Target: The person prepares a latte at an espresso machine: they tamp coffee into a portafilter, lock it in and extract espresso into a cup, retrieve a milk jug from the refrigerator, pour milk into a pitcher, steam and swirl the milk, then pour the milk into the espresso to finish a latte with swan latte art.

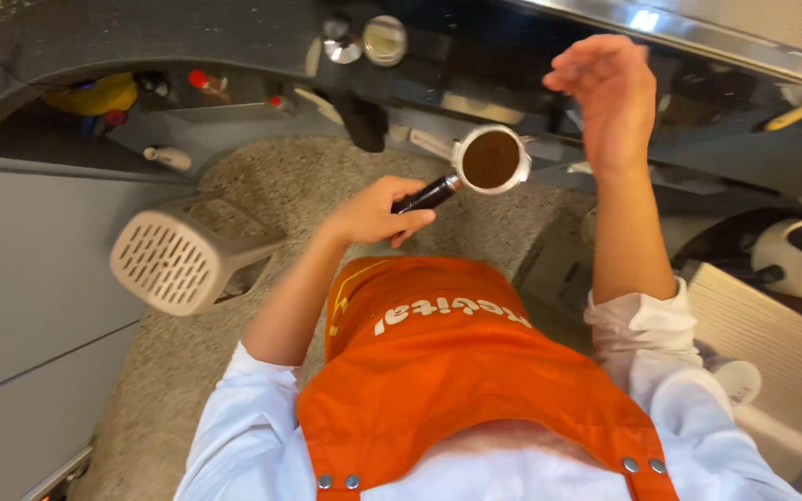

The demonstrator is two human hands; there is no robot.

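Above the floor, left hand [375, 211] gripped the portafilter [475, 167] handle, long axis running up-right toward the coffee-filled basket; right hand [605, 93], apparently empty and loosely open, hovered just right of it.

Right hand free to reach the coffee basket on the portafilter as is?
Probably yes. The right hand is empty, raised just beside the basket, with nothing between them. The left hand grips only the handle, leaving the grounds uncovered.
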